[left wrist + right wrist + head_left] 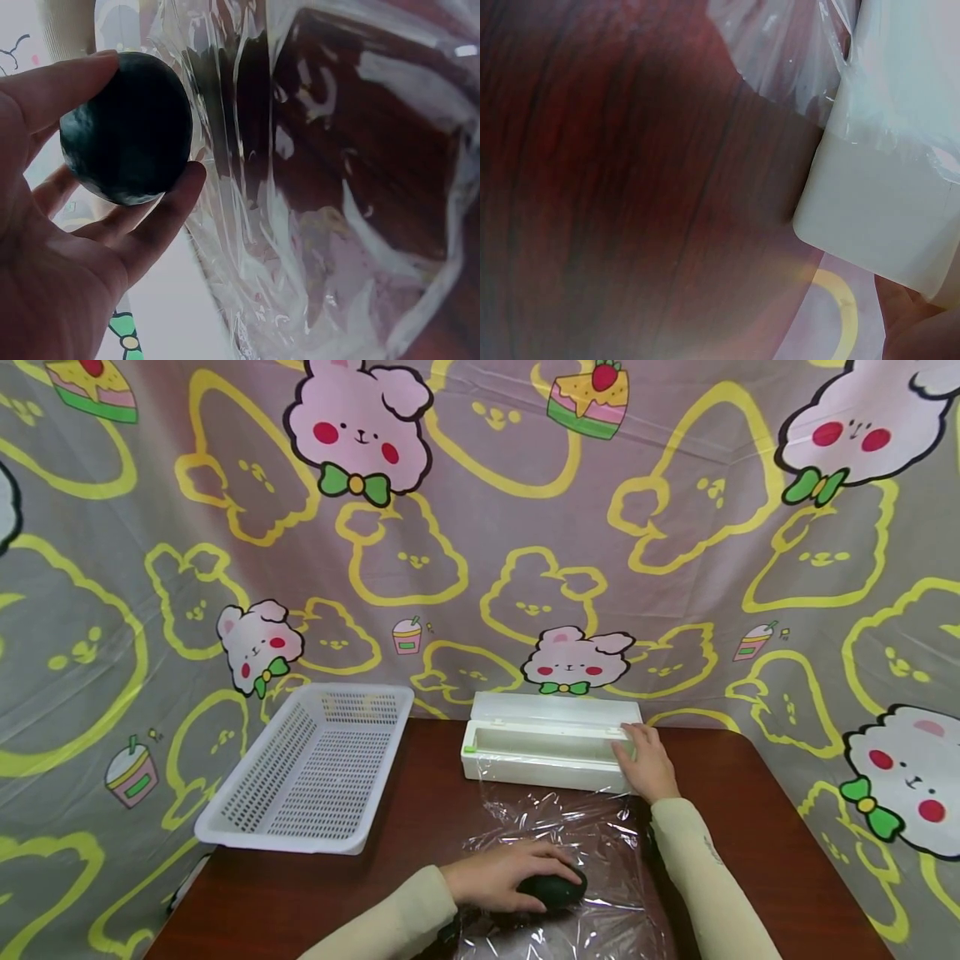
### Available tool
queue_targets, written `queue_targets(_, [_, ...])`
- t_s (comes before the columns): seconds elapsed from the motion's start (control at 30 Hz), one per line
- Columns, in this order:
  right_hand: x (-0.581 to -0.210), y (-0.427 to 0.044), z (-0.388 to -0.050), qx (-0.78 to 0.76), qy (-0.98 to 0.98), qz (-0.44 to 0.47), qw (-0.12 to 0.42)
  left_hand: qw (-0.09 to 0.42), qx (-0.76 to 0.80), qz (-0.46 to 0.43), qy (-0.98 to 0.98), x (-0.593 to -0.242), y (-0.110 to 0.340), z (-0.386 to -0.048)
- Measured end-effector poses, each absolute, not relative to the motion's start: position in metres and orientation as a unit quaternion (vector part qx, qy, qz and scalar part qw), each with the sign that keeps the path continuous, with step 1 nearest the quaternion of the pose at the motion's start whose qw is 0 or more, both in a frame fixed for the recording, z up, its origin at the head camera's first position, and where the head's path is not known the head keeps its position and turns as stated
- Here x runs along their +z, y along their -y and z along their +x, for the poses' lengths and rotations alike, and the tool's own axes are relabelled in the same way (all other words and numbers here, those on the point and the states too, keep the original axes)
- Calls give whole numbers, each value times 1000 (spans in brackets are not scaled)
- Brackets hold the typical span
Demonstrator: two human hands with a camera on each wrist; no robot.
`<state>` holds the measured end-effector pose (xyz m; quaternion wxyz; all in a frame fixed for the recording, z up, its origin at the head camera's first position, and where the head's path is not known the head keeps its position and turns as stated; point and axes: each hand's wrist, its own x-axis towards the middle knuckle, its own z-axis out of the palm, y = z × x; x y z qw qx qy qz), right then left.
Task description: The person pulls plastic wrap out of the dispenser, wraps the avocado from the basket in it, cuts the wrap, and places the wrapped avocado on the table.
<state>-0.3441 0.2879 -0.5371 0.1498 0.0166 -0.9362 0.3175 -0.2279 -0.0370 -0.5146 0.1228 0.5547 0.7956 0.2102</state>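
My left hand (pixel 510 875) holds a dark green oval fruit (pixel 555 889) from above, over a sheet of clear cling film (pixel 600 843). In the left wrist view, thumb and fingers curl round the smooth rounded fruit (pixel 131 127), with film (pixel 247 187) hanging in folds beside it. The film runs from a long white cling film box (pixel 547 774), whose lid (pixel 555 706) stands raised at the back. At the box's right end, my right hand (pixel 651 766) grips the edge. The right wrist view shows the box end (pixel 877 210), with only part of that hand (pixel 915 322) visible.
A white perforated plastic basket (pixel 281 841) sits on the left of the dark red-brown table (pixel 420 793). Behind the table hangs a patterned curtain (pixel 465 535). A small green piece (pixel 470 749) shows at the box's left end.
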Motion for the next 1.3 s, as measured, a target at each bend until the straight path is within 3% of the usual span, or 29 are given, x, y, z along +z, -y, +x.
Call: queue_targets(1.3, [-535,-289,-342,313,940,18,136,89,206,568,-792,-521,39,-224])
